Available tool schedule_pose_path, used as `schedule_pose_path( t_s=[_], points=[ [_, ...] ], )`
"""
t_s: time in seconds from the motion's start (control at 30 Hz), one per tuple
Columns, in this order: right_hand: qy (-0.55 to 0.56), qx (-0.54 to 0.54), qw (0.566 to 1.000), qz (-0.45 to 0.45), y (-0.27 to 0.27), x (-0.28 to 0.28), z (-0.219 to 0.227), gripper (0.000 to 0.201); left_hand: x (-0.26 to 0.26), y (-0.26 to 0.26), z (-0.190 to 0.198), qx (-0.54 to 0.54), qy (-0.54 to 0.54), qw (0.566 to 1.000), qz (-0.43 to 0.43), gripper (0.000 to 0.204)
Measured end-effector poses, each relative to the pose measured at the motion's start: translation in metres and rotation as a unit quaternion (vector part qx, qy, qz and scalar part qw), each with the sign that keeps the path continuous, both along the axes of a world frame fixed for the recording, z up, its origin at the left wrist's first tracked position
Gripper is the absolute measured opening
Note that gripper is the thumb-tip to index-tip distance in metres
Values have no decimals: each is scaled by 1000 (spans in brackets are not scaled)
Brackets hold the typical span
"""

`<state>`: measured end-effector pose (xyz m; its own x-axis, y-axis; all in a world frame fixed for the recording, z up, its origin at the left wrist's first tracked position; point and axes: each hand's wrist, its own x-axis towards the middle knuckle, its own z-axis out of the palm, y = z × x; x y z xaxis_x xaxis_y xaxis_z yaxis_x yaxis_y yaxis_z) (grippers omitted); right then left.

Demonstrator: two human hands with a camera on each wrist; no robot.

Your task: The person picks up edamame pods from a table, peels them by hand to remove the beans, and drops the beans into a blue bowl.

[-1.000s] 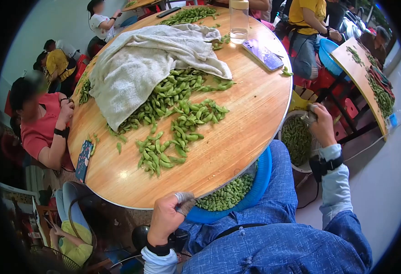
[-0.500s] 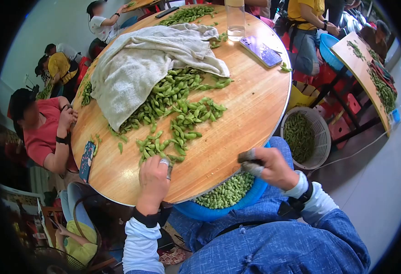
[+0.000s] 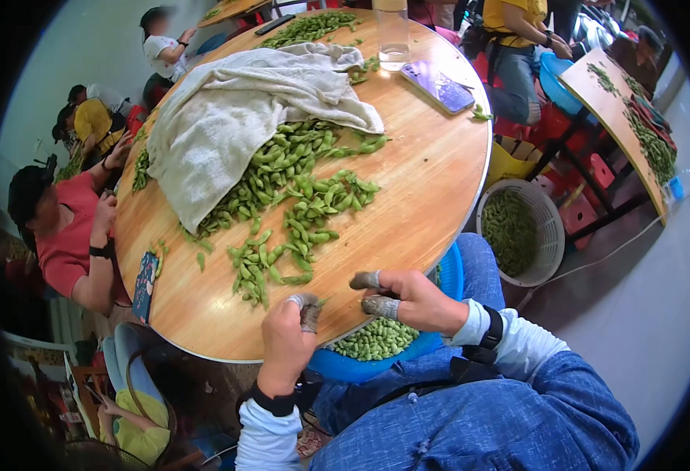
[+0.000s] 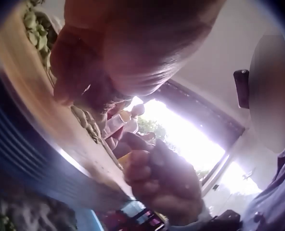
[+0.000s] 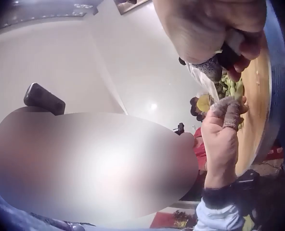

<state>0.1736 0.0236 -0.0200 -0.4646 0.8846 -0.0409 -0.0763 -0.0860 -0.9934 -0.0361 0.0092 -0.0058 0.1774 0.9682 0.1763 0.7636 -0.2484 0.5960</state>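
Note:
My left hand (image 3: 286,345) is at the table's near edge, its wrapped thumb and forefinger pinching a soybean pod (image 5: 239,90) whose green tip pokes out towards the right hand. Facing it, my right hand (image 3: 419,302) hangs over the blue basin, thumb and forefinger in worn grey wraps and held apart with a gap between them. Shelled green beans (image 3: 376,339) fill the blue basin (image 3: 335,366) on my lap, under the table edge. Beyond the hands, loose pods (image 3: 313,220) spread from a heap partly covered by a pale cloth (image 3: 227,118).
On the round wooden table (image 3: 423,196) stand a clear bottle (image 3: 393,39) and a phone (image 3: 438,86). A patterned dark box (image 3: 143,286) lies at its left edge. Right of my leg, a white basket (image 3: 547,235) holds pods. Other people sit around the room.
The right hand came from above the white basket to the blue basin, then further left. My left hand reached to the loose pods and drew back to the edge with a pod.

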Motion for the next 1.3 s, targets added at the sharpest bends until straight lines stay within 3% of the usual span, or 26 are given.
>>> schedule_pose_path(
  t_s=[0.1,0.23,0.3,0.37,0.5,0.6,0.77,0.87,1.07,1.3],
  points=[
    [67,-156,985,27,3,-5,11,28,18,-10,-6,-12,-71,997,-1,10],
    [96,-176,978,50,9,-7,1,22,35,-17,-8,-68,-238,968,34,18],
    [126,-174,976,48,6,-7,-2,19,37,-19,-10,-132,-350,927,36,22],
    [124,-136,982,52,5,-8,-4,19,37,-18,-13,-212,-470,857,19,24],
    [119,-81,987,67,4,-7,-2,19,37,-20,-11,-236,-414,879,-28,19],
    [79,-88,993,-30,-1,-1,6,19,33,-23,-9,-210,-368,906,-13,16],
    [87,-135,985,57,-4,10,13,19,41,-24,0,-152,-306,940,-10,17],
    [106,-148,981,60,-7,10,12,19,39,-24,0,-61,-136,988,-37,13],
    [110,-156,980,57,-7,6,13,18,42,-22,9,68,-13,996,-61,15],
    [99,-129,984,66,-7,8,14,18,41,-21,11,62,-4,995,-78,16]
  ],
)
